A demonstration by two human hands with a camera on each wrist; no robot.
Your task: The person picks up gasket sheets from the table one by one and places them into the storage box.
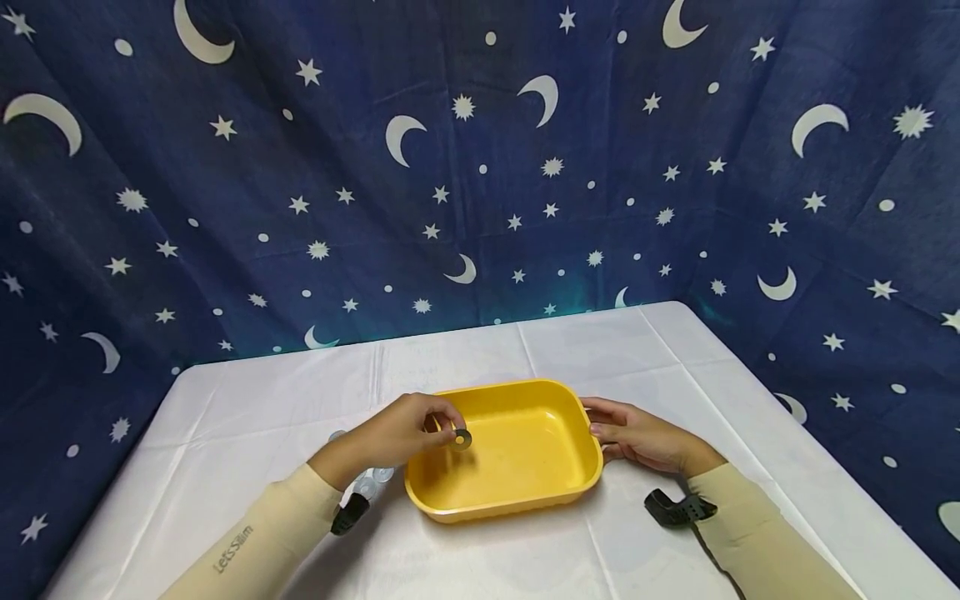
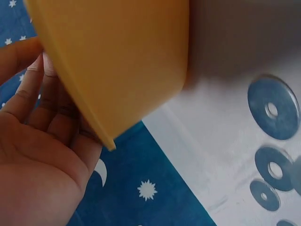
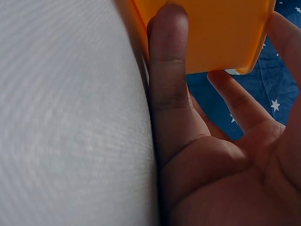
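Observation:
A yellow plastic tray (image 1: 517, 505) stands on the white-covered table. Above its left end, my left hand (image 1: 405, 429) pinches a flat metal washer (image 1: 467, 442) between thumb and fingertips. The left wrist view shows that hand (image 2: 42, 155) beside the tray wall (image 2: 122, 61), which hides the pinched washer there. At the tray's right end, my right hand (image 1: 645, 435) touches the outer wall and rim. Up close in the right wrist view, extended fingers (image 3: 169, 52) lie against the orange-looking wall (image 3: 221, 33). Several loose washers (image 2: 273, 107) lie left of the tray.
Partly behind the left wrist, loose washers (image 1: 366, 485) rest on the white tablecloth (image 1: 480, 558). A dark blue curtain (image 1: 480, 208) with moons and stars hangs behind and beside the table. Both wrists wear black straps (image 1: 678, 508).

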